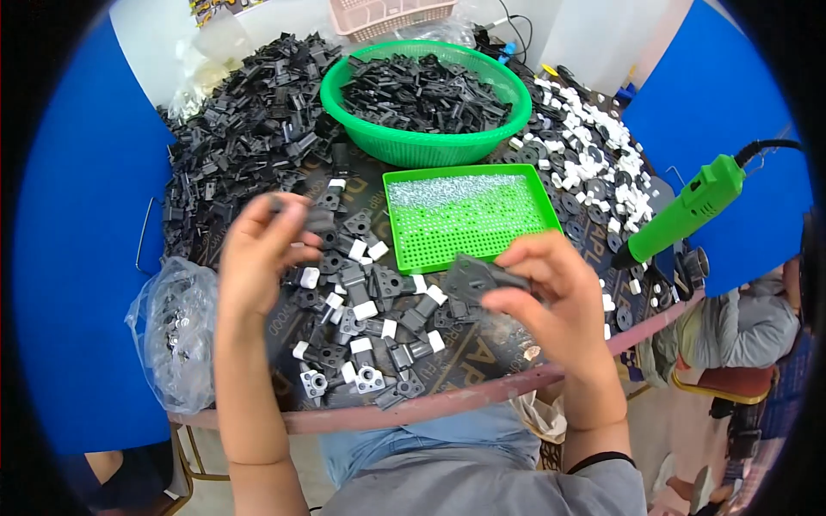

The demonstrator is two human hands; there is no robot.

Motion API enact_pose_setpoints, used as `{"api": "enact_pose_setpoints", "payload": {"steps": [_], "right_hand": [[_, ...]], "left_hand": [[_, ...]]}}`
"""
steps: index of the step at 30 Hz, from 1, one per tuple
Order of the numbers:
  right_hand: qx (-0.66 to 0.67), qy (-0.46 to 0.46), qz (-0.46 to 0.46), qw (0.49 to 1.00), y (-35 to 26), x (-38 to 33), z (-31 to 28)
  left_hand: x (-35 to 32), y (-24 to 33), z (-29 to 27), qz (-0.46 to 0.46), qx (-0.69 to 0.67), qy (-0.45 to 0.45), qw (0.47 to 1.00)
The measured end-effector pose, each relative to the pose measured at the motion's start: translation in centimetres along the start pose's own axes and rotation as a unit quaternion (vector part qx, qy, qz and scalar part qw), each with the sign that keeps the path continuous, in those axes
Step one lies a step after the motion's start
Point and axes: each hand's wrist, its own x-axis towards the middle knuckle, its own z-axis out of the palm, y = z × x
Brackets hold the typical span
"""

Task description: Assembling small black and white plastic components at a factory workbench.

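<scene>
My left hand (262, 254) is raised over the left part of the table, its fingers closed on a small black plastic part (320, 221). My right hand (555, 297) pinches a flat black plastic bracket (469, 277) between thumb and fingers, just in front of the green tray. Below and between the hands lie several black assemblies with white caps (366, 310). Two pieces near the front edge show pale faces with round holes (370, 379). Loose black parts (249, 129) are heaped at the far left.
A green basket (422, 153) full of black parts stands behind the green perforated tray (471, 245), which holds small metal pieces. White caps and black discs (594, 163) spread at right. A green electric screwdriver (688, 206) hangs at right; a clear plastic bag (176, 335) lies at left.
</scene>
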Motion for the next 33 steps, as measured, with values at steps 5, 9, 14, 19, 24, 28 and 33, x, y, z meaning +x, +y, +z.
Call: {"api": "enact_pose_setpoints", "payload": {"steps": [5, 9, 14, 19, 24, 28, 33], "right_hand": [[0.083, -0.092, -0.035, 0.992, 1.4, 5.1, 4.0], [0.249, -0.049, 0.042, 0.966, 3.4, 4.9, 5.6], [0.273, -0.037, 0.065, 0.959, 4.2, 4.4, 5.4], [0.245, -0.022, 0.053, 0.968, 4.3, 4.3, 4.9], [0.235, 0.004, 0.028, 0.971, 3.8, 4.0, 5.4], [0.072, -0.078, -0.071, 0.992, 4.5, 4.1, 4.3], [0.007, -0.045, -0.160, 0.986, 4.1, 3.8, 4.3]], "left_hand": [[-3.0, 0.0, 4.0, -0.109, -0.220, -0.154, 0.957], [-3.8, 0.1, 4.8, -0.078, -0.220, -0.181, 0.955], [-4.2, 0.0, 5.2, -0.060, -0.147, -0.126, 0.979], [-4.2, -0.5, 5.2, -0.055, -0.099, -0.158, 0.981], [-5.1, -0.8, 5.6, 0.064, -0.055, -0.161, 0.983], [-5.1, -0.3, 5.7, 0.075, -0.011, -0.149, 0.986], [-5.0, -0.6, 5.4, 0.074, 0.012, -0.147, 0.986]]}}
